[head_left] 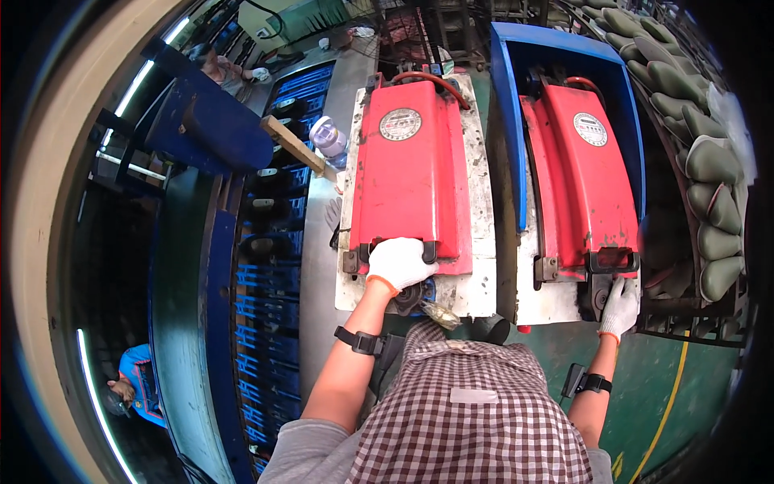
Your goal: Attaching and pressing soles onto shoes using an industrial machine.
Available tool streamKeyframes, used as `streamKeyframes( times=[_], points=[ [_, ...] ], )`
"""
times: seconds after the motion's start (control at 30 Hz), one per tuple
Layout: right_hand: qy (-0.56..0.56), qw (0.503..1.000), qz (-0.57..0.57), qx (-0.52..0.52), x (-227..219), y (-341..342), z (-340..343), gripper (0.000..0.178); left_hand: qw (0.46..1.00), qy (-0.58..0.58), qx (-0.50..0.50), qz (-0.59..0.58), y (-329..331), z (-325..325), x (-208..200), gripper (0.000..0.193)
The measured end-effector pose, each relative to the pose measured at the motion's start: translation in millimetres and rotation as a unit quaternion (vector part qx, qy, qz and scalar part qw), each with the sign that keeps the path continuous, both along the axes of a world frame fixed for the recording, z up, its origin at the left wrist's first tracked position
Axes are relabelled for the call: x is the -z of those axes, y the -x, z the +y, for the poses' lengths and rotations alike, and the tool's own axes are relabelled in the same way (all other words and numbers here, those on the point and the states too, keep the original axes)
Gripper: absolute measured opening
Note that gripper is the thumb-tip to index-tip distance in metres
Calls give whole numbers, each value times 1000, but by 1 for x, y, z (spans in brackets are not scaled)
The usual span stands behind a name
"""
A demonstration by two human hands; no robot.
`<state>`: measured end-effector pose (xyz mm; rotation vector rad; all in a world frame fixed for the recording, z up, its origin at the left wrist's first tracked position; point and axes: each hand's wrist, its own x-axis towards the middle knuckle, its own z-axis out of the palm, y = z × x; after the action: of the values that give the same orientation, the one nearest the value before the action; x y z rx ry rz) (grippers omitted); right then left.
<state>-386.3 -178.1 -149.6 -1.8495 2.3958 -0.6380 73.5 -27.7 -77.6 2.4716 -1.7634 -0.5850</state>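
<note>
Two red machine covers stand side by side in front of me. My left hand point(401, 262), in a white knitted glove with an orange cuff, is closed over the black handle point(430, 252) at the front of the left red cover point(409, 177). My right hand point(620, 309), gloved the same way, reaches up at the front of the right red cover point(582, 169). Its fingers look stretched out beside a black bracket point(598, 294), just below that cover's black handle point(614, 260); the fingertips are partly hidden. Both covers appear lowered.
A blue hood point(564, 40) surrounds the right machine. Dark green shoe-shaped pieces point(713, 161) fill a rack at the right. A conveyor with blue slats point(262, 355) runs along the left, with a clear plastic bottle point(328, 137) near it. Two people point(141, 383) point(226, 73) are farther left.
</note>
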Motion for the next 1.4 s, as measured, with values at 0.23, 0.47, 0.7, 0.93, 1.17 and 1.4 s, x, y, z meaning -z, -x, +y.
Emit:
streamKeyframes(
  times=[0.23,0.47,0.7,0.93,1.17,1.4],
  points=[
    [35,999,-1,-18,-2,-3,3,33,1000,-11,4,4,0,-2,-3,48],
    [35,999,11,-21,-5,-4,4,32,1000,-12,-7,-10,0,0,-2,47],
    [33,999,17,-9,-5,-3,3,32,1000,-9,-9,-13,2,-2,-8,50],
    [39,999,10,-10,1,-3,2,32,1000,-15,-10,-12,-1,0,-2,49],
    [31,999,2,-9,5,1,0,34,1000,-12,-6,-8,-1,-1,-2,50],
    [27,1000,10,-13,13,7,-1,34,1000,-19,-10,-7,3,0,-11,51]
  ],
)
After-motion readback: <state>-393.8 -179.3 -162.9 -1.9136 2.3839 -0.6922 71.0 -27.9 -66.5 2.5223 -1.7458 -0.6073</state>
